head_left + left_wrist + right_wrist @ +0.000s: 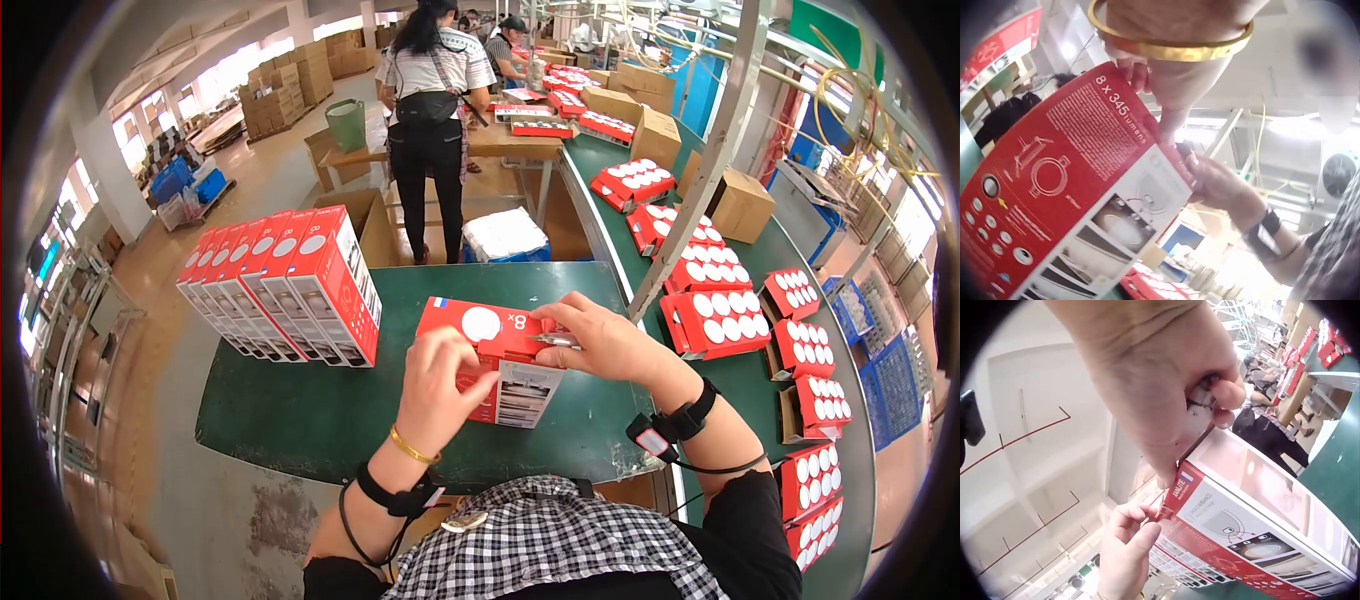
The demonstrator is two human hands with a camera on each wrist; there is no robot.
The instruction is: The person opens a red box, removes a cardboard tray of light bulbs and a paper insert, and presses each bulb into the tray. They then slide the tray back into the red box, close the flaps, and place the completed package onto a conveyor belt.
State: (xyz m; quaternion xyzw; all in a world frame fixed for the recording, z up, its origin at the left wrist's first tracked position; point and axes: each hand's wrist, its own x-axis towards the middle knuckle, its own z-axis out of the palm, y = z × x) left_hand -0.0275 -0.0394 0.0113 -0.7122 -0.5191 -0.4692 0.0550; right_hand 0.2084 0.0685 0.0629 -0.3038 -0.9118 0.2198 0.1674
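A red-and-white light box (pixel 500 335) marked "8x" stands upright on the green table in front of me. At its near left top edge, my left hand (pixel 437 375) pinches the cardboard with bent fingers and thumb; the right wrist view shows these fingers (pixel 1127 522) at the red top corner. My right hand (pixel 600 340) is over the far right of the box top, holding a small silver metal tool (pixel 556 341) in curled fingers. That hand's thumb reaches the box's top edge in the right wrist view. The palm hides part of the tool there.
A row of similar red boxes (pixel 285 285) stands at the table's left. To the right, a green conveyor (pixel 745 395) carries open red cartons with round white lights, beside a metal post (pixel 700 170). Behind the table are a person (pixel 430 120) and a blue crate (pixel 505 240).
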